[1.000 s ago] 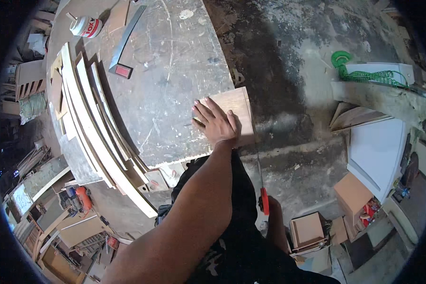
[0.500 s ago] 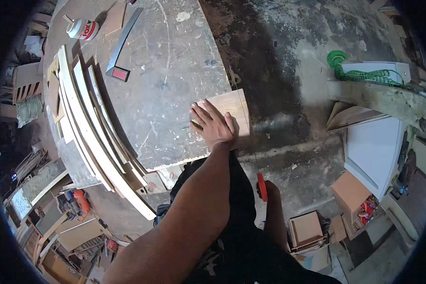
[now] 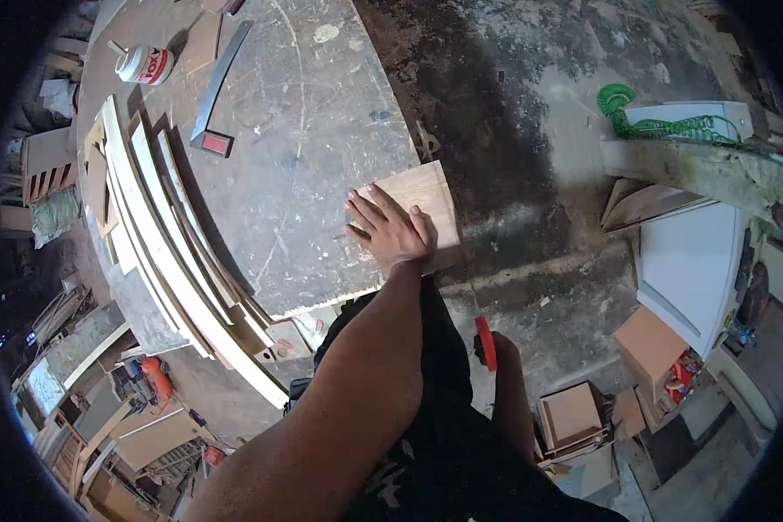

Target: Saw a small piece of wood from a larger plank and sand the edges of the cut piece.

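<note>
My left hand (image 3: 391,233) lies flat with its fingers spread, pressing a small wooden board (image 3: 435,196) onto the worktable (image 3: 313,183). The board juts past the table's right edge. A bit of something yellow shows beside the fingertips, too covered to name. Lower and to the right, beside my leg and apart from the board, my right hand (image 3: 501,351) is closed on a red-handled tool (image 3: 486,343). That tool is seen nearly edge-on, so its kind cannot be made out, and the fingers are partly hidden.
Long pale wood strips (image 3: 170,252) lie along the table's left side. Farther back are a try square (image 3: 217,96), a white tub (image 3: 144,65) and a thin wood piece (image 3: 203,39). A green coiled hose (image 3: 670,128), a white panel (image 3: 692,270) and a cardboard box (image 3: 651,348) are at right.
The view has shifted slightly. The red-handled tool in my right hand has tilted a little. My left hand stays flat on the board.
</note>
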The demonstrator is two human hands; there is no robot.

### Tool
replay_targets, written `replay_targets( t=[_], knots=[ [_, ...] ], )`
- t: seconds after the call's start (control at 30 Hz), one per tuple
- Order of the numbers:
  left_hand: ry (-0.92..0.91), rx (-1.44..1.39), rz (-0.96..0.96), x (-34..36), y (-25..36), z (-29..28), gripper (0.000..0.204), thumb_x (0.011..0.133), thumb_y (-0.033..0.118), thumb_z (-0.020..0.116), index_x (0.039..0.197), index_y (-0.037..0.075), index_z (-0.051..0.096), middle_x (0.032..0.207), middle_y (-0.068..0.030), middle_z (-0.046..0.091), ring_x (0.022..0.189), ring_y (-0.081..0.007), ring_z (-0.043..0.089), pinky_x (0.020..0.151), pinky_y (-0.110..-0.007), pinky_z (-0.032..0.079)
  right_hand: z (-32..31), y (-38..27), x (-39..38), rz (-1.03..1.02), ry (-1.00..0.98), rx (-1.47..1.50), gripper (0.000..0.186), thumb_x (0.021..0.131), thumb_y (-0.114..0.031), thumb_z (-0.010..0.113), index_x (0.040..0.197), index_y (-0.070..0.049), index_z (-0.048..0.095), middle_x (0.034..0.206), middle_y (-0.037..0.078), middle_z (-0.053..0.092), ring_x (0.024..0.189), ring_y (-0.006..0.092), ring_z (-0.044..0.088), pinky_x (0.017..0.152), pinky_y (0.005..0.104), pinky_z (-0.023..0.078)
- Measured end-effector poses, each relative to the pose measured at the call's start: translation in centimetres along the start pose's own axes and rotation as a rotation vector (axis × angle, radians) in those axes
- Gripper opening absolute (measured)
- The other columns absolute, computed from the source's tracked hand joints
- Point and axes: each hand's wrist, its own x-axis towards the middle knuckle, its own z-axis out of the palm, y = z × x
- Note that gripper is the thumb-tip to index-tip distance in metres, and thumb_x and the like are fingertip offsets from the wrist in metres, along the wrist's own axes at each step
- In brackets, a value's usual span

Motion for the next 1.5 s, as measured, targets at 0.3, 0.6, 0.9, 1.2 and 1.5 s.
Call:
replay_targets(
  t=[0.3, 0.6, 0.9, 1.2, 1.5],
  knots=[
    [-0.076, -0.043, 0.001, -0.5, 1.5, -0.2, 0.083, 0.089, 0.044, 0.039, 0.151, -0.003, 0.009, 0.156, -0.0307, 0.003, 0.146, -0.0458, 0.000, 0.111, -0.066, 0.002, -4.3, 3.5, 3.8, 0.139, 0.181, 0.108, 0.032, 0.086, -0.038, 0.059, 0.089, -0.007, 0.063, 0.065, 0.008, 0.061, 0.048, 0.0217, 0.057, 0.043, 0.0344, 0.046],
    [-0.071, -0.048, -0.016, -0.1, 1.4, -0.8, 0.085, 0.087, 0.042, 0.042, 0.151, -0.004, 0.009, 0.155, -0.0332, 0.003, 0.146, -0.0458, 0.000, 0.112, -0.065, 0.002, -7.1, 7.1, 0.1, 0.106, 0.219, 0.141, 0.037, 0.085, -0.040, 0.058, 0.090, -0.004, 0.064, 0.067, 0.007, 0.061, 0.050, 0.0197, 0.056, 0.045, 0.0341, 0.045],
    [-0.059, -0.020, -0.042, 0.1, -0.3, -1.1, 0.085, 0.087, 0.042, 0.043, 0.151, -0.004, 0.009, 0.155, -0.0336, 0.001, 0.146, -0.0455, -0.002, 0.112, -0.065, 0.001, -4.7, 4.9, 0.3, 0.241, 0.049, 0.123, 0.034, 0.086, -0.040, 0.057, 0.082, -0.006, 0.061, 0.062, 0.006, 0.057, 0.046, 0.0201, 0.051, 0.045, 0.0317, 0.042],
    [-0.087, -0.043, -0.021, -0.1, 0.8, -0.9, 0.085, 0.088, 0.043, 0.041, 0.151, -0.005, 0.009, 0.155, -0.0336, 0.000, 0.146, -0.0458, -0.002, 0.112, -0.065, 0.001, -0.7, 2.7, 0.0, 0.050, 0.153, 0.255, 0.040, 0.088, -0.042, 0.057, 0.089, -0.002, 0.063, 0.069, 0.008, 0.062, 0.051, 0.0196, 0.056, 0.048, 0.0324, 0.044],
    [-0.065, -0.001, -0.017, 0.0, -0.5, -0.6, 0.084, 0.089, 0.044, 0.038, 0.150, -0.006, 0.010, 0.155, -0.0328, 0.003, 0.145, -0.0470, 0.001, 0.112, -0.065, 0.002, 1.7, -1.1, 2.1, -0.158, 0.105, 0.080, 0.042, 0.084, -0.043, 0.060, 0.093, -0.002, 0.062, 0.071, 0.007, 0.061, 0.049, 0.0196, 0.053, 0.050, 0.0307, 0.043]
  ],
)
